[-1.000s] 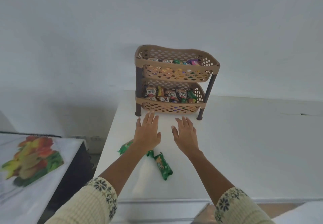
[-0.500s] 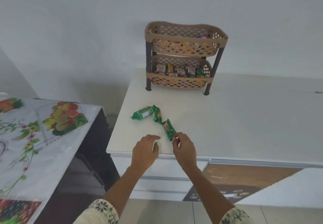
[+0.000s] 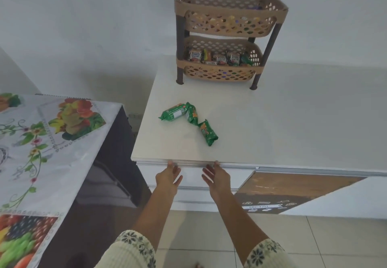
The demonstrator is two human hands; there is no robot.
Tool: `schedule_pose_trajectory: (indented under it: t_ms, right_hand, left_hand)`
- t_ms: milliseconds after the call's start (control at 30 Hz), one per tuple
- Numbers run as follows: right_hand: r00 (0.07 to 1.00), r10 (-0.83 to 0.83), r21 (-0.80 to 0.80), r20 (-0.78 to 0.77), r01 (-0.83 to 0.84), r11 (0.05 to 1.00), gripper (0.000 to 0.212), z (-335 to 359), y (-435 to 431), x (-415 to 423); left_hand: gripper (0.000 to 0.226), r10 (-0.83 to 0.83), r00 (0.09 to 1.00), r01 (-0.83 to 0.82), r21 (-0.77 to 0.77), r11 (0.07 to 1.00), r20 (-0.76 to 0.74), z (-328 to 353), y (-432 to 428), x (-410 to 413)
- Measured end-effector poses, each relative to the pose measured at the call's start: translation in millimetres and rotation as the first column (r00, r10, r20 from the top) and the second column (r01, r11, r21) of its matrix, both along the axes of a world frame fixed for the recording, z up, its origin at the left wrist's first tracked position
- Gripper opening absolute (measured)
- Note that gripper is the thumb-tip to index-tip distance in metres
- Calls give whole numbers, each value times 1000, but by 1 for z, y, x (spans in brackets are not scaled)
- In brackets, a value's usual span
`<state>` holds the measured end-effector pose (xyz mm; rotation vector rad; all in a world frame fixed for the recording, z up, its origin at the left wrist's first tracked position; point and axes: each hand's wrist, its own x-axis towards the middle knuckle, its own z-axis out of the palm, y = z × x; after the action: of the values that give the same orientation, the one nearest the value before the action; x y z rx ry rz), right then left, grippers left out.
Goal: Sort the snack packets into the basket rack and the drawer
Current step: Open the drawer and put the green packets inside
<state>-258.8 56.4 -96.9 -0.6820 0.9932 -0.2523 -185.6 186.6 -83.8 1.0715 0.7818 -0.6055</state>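
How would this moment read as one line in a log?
stage: drawer not yet open | left hand: open, at drawer's top edge | right hand: same | green packets: on countertop | basket rack: holds snacks

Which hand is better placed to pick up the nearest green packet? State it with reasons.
Right, probably. The right hand lines up almost directly with the nearest green packet on the countertop; the left hand is off to the side. Both touch the drawer front and hold nothing.
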Motion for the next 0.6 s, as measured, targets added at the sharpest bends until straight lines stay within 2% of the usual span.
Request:
schedule_pose_trajectory:
  t_ms: [133, 233, 300, 467, 600]
  right_hand:
    - [989, -131, 11, 73, 131, 991, 20, -7, 11, 10]
    - [979, -171, 62, 108, 165, 984, 18, -7, 11, 11]
    - [978, -177, 90, 106, 168, 982, 21, -7, 10, 11]
    - [992, -121, 45, 25, 120, 992, 25, -8, 9, 8]
    - [992, -58, -45, -116, 53, 998, 27, -7, 12, 4]
  left_hand:
    - [23, 25, 999, -23, -101, 995, 25, -3, -5, 5]
    - [24, 63, 997, -58, -118, 991, 37, -6, -10, 6]
    - [14, 72, 996, -65, -132, 989, 46, -7, -8, 7]
    - [14, 23, 998, -16, -127, 992, 57, -5, 0, 8]
    - [19, -69, 997, 72, -67, 995, 47, 0, 9, -3]
